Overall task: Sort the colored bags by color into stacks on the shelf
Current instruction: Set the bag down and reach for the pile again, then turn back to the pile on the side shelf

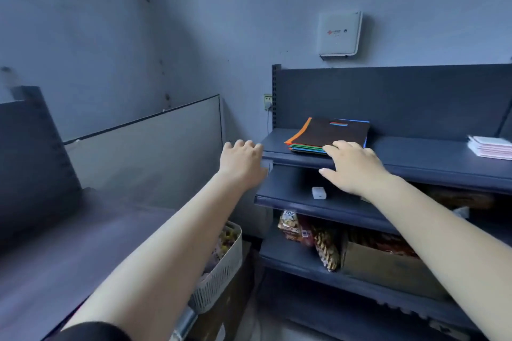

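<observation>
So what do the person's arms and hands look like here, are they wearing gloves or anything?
No gloves. Both the left hand and the right hand are bare, with no rings, watch or bracelet showing. Both forearms are bare too. The only clothing in view is a dark sleeve on the left arm, at the bottom edge of the picture.

This looks like a small shop or its stockroom, going by the dark blue metal retail shelving (415, 152) with a slotted upright post and flat back panel at the right of the frame. Its lower tiers hold packaged snack bags (293, 227) and an open brown cardboard box (388, 266) of what seem to be more packets, though they are dim and blurred. A white slatted plastic basket (221, 271) of goods sits at lower centre, and a white wall-mounted box (339, 33) hangs on the bare grey wall above.
</observation>
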`<action>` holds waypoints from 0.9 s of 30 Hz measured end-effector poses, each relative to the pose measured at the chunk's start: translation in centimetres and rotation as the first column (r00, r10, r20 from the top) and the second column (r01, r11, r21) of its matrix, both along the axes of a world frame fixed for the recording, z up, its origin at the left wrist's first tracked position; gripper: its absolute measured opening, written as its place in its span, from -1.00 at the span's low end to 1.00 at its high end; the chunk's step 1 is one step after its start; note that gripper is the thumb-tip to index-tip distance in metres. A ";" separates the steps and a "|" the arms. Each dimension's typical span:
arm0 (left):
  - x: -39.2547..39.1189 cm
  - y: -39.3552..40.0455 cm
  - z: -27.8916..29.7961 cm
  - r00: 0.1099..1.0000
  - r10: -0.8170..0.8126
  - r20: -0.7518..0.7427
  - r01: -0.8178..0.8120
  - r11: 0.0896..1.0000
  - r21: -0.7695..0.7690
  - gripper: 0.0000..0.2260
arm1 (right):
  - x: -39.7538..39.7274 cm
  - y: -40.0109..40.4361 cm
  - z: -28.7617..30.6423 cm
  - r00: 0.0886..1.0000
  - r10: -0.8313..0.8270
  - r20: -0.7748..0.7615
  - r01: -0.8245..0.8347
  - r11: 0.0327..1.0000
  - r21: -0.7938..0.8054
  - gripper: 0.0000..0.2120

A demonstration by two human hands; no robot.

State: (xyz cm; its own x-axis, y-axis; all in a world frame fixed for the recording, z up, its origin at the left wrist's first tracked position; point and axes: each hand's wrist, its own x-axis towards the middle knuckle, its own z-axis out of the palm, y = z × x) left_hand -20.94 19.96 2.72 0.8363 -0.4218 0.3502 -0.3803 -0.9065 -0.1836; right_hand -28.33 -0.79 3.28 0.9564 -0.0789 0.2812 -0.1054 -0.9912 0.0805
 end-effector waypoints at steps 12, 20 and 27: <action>17.4 -13.3 -1.2 0.980 -0.199 -0.012 0.200 0.979 0.049 -0.67 | 14.6 -9.9 -2.6 0.989 -0.133 -0.058 0.136 0.989 0.058 -0.50; 25.1 -18.7 -4.4 0.963 -0.260 -0.077 0.264 0.963 0.048 -0.62 | 21.1 -15.5 -5.4 0.973 -0.205 -0.106 0.214 0.973 0.089 -0.53; 30.7 -23.0 -7.9 0.955 -0.220 -0.198 0.220 0.975 -0.023 -0.59 | 25.9 -20.9 -8.6 0.966 -0.235 -0.107 0.249 0.956 0.155 -0.56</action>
